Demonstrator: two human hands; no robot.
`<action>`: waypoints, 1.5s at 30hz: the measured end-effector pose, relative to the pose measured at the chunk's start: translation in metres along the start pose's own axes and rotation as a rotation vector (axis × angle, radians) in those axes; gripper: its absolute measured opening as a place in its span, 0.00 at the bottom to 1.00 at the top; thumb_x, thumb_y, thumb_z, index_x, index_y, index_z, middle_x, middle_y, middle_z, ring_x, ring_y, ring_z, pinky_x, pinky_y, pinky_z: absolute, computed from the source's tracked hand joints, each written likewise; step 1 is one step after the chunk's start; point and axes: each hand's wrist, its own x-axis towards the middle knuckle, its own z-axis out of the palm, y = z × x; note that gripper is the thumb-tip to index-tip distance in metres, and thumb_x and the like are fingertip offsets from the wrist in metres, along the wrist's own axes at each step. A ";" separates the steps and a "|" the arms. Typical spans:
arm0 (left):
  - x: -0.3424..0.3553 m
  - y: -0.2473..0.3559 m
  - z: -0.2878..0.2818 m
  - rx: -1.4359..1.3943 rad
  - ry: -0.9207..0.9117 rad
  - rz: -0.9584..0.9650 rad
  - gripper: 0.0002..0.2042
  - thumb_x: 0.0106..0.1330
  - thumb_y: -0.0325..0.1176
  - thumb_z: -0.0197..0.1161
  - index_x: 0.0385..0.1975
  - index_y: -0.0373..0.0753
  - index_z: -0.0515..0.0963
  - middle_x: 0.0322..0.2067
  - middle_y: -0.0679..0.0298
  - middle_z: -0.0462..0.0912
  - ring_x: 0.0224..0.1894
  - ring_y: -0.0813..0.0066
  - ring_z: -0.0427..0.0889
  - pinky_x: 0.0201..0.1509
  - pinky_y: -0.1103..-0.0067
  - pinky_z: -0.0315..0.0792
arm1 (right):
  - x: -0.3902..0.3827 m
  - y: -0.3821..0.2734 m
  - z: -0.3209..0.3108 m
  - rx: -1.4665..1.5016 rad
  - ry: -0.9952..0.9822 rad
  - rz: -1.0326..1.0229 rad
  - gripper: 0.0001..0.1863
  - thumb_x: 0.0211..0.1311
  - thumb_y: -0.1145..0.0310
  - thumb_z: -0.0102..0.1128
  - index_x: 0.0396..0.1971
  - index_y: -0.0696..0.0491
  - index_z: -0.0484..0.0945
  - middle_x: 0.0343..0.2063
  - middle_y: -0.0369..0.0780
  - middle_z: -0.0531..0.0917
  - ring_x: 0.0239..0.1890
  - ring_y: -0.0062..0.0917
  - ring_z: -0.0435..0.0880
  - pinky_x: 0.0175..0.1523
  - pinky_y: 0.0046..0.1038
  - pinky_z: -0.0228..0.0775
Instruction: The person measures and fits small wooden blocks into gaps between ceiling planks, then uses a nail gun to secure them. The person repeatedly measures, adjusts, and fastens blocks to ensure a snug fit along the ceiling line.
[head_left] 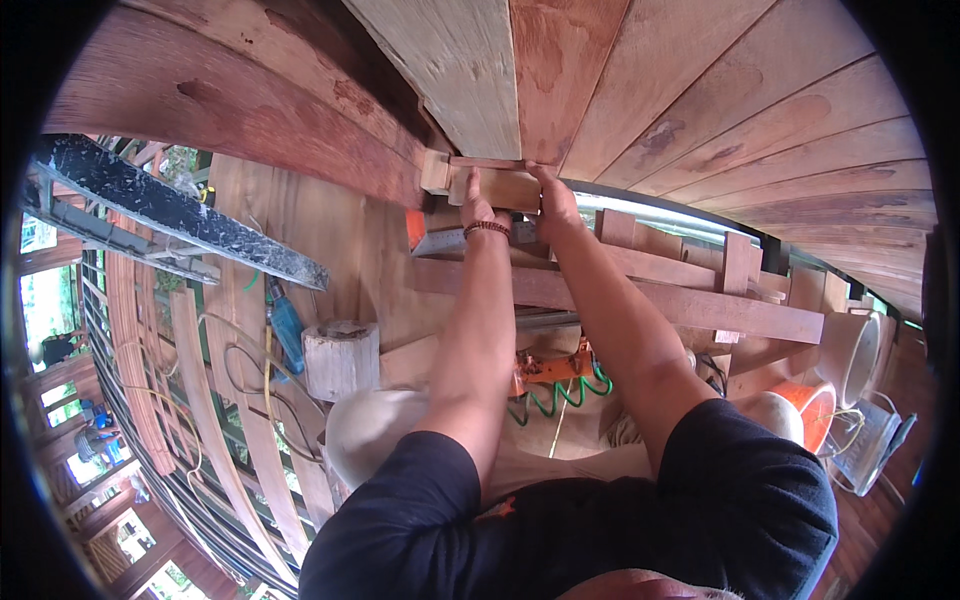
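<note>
My left hand [477, 205] and my right hand [556, 208] both grip a small wooden block [508, 188] high in front of me, at the end of the overhead planks [562, 75]. My left fingers lie along its left part, with a bead bracelet at the wrist; my right fingers wrap its right end. A short pale wood piece [435, 172] sits just left of the block, beside a long reddish board [230, 85]. Just below the hands is a metal square with an orange end [415, 232], partly hidden by my left arm.
A dark paint-flecked beam [170, 205] crosses the left. Below are a blue power tool [287, 330], a log piece [340, 362], an orange tool with green coiled hose [548, 368], loose boards [740, 315], cables, and buckets [808, 408] at the right.
</note>
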 end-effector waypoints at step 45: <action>0.001 0.008 0.004 0.164 -0.121 -0.025 0.29 0.64 0.53 0.58 0.62 0.46 0.70 0.64 0.56 0.71 0.66 0.49 0.68 0.68 0.44 0.61 | -0.269 -0.145 -0.318 -1.930 0.317 -0.342 0.28 0.54 0.55 0.69 0.51 0.55 0.77 0.39 0.52 0.83 0.43 0.48 0.82 0.47 0.44 0.74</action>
